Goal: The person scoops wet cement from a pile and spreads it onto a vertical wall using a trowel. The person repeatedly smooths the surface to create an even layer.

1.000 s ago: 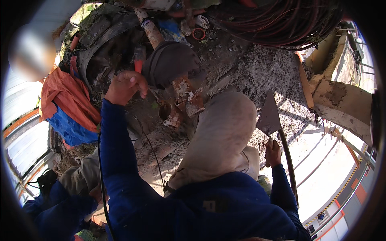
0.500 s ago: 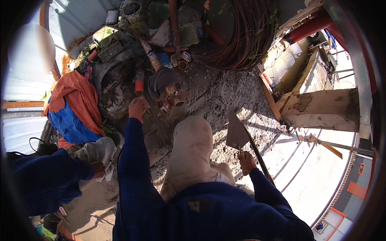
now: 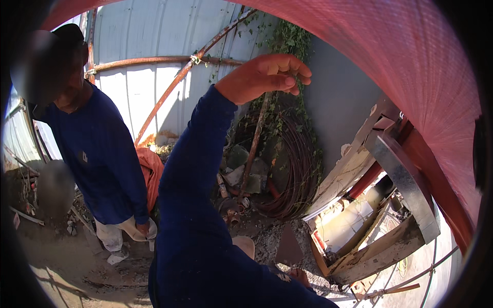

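Before corrugated metal sheeting (image 3: 149, 31), holding left hand (image 3: 259, 76) upper-centre, loosely open in grip; lower-centre, grasping trowel (image 3: 289, 248) with right hand (image 3: 299, 276).

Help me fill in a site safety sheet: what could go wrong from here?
The right hand holds the trowel near the knee, so a careless turn might scrape it. The left hand is raised and grips no visible support, so a slip could be hard to catch. The coil and the rubble beside it might trip anyone stepping that way.
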A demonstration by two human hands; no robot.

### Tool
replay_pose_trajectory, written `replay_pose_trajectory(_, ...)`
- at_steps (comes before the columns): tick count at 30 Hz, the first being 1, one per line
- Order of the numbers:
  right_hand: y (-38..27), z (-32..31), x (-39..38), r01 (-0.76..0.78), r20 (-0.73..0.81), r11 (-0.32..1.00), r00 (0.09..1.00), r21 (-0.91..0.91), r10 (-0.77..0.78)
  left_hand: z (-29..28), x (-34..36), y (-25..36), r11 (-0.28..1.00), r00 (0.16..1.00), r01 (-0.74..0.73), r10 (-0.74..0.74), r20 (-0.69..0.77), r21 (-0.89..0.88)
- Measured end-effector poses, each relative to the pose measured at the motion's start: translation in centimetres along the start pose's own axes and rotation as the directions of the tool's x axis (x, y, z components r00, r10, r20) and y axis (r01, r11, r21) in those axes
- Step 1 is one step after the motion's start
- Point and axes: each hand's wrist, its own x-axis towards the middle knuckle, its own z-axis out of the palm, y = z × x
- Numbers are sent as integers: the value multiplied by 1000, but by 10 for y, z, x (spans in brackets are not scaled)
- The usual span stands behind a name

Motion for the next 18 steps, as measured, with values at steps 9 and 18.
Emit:
replay_pose_trajectory(9,-66,37,-23,-570,183,476,747,670,639,135,144,58,962,780,-246,124,614,118)
replay_pose_trajectory(18,-97,25,-70,-732,418,268,605,626,678,265,9,-218,727,389,620,-611,689,295)
